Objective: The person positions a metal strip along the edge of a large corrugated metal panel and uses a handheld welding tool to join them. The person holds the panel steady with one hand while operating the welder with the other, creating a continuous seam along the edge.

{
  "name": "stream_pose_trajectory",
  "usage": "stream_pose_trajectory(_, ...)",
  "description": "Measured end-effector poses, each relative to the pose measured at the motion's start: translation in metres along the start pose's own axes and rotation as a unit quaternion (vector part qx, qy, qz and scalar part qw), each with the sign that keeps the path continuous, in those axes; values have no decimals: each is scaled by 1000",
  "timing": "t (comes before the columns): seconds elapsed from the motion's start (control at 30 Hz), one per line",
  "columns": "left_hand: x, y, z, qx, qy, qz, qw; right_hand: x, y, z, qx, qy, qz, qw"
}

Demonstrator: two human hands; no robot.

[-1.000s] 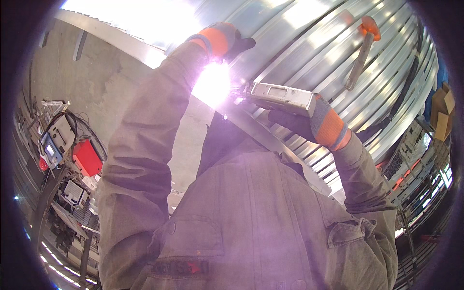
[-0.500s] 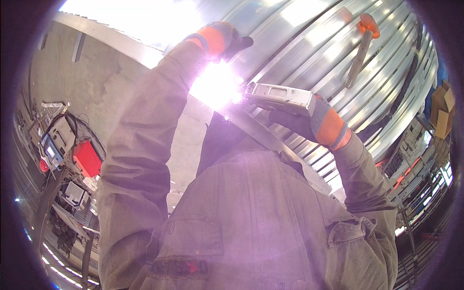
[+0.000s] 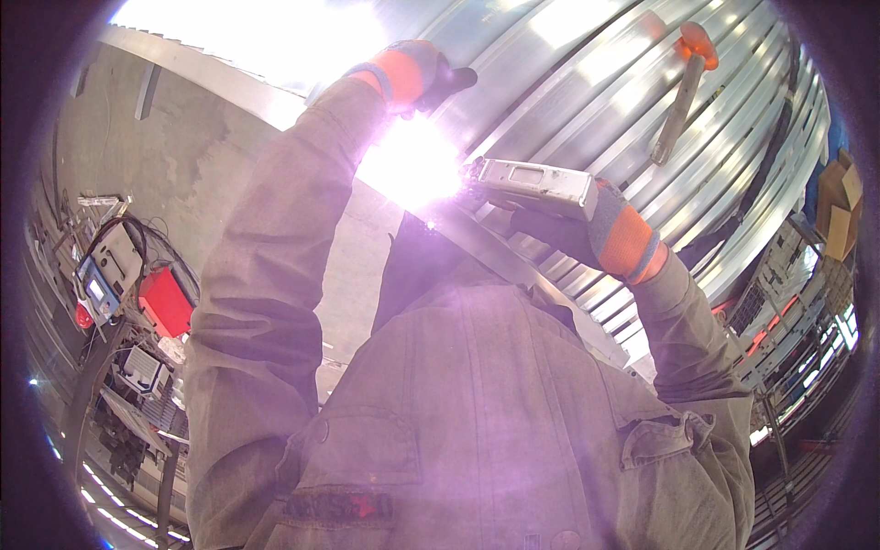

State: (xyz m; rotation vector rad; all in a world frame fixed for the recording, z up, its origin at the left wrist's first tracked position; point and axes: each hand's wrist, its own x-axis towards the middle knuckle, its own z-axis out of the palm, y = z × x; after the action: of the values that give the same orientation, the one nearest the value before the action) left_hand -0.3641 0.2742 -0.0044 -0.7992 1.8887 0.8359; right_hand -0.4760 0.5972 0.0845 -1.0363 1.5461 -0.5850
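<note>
An intense white-violet glare burns between my two hands and hides what lies under it. My right hand, in an orange and grey glove with dark fingers, grips a pale, boxy handheld welding tool whose tip reaches into the glare. Just above the glare, my left hand wears a matching glove and rests by the shiny metal strips. One or two of its dark fingers stretch out to the right; the others are lost in the light. I see nothing held in it.
A hammer with an orange head lies on the strips at the upper right. A long metal bar runs past my chest. On the left, below floor level of the work, stand a red box and cables. A cardboard box sits far right.
The glare has shifted a little and looks slightly larger near the tool's tip. Both hands and the tool stay almost where they were.
</note>
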Motion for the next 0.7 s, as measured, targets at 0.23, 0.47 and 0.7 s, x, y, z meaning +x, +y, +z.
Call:
stream_pose_trajectory(0.23,3,-2,0,19,2,28,999,-1,-21,-5,-58,-27,62,996)
stream_pose_trajectory(0.47,-5,-7,4,-39,35,36,998,4,-28,-8,14,-57,42,997)
stream_pose_trajectory(0.7,-4,-7,3,-31,27,34,999,4,-30,-7,1,-59,65,996)
